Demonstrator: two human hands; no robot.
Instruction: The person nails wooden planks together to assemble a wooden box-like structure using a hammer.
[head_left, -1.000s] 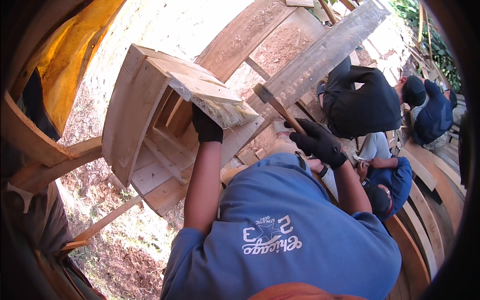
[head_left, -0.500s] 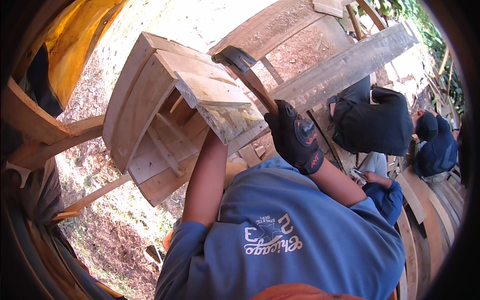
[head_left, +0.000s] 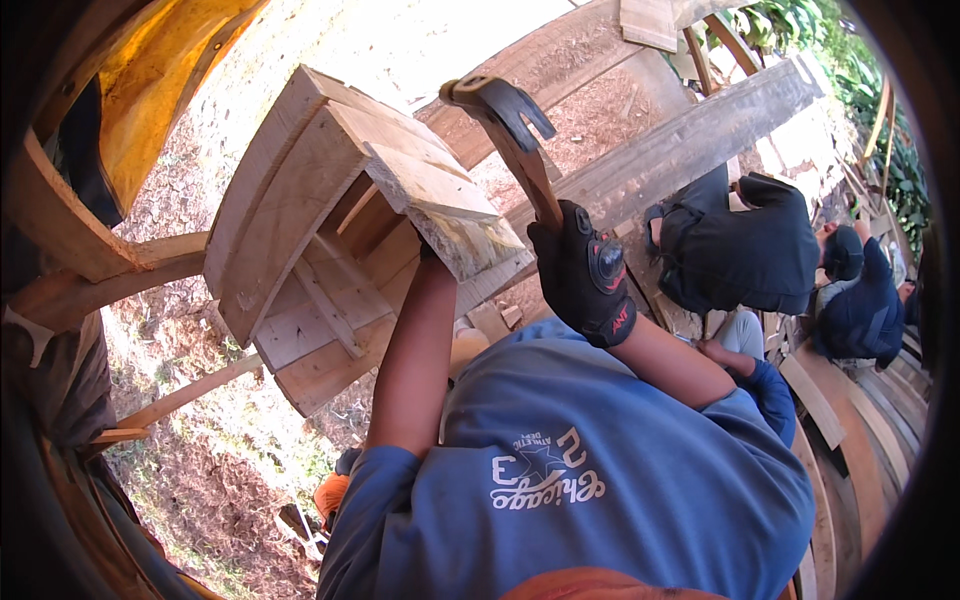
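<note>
A claw hammer is gripped by its wooden handle in my right hand, which wears a black glove with red marks. Its dark metal head is raised, level with the upper boards of a wooden box and a little to their right. That box is built of pale planks, tilted, with its open side towards me and braces showing inside. My left forearm reaches into the opening. Only a dark glove edge of my left hand shows; a thick, rough-edged board hides the fingers, so their hold is unseen.
A long grey plank slopes behind the hammer. To the right a person in dark clothes bends over, with other people close by. Cut boards lie stacked at lower right. Curved timber and yellow sheeting stand at left.
The hammer has risen slightly and its head has turned, so the claw points more to the right. My left forearm has shifted a little, baring a glove edge. The box has barely moved.
</note>
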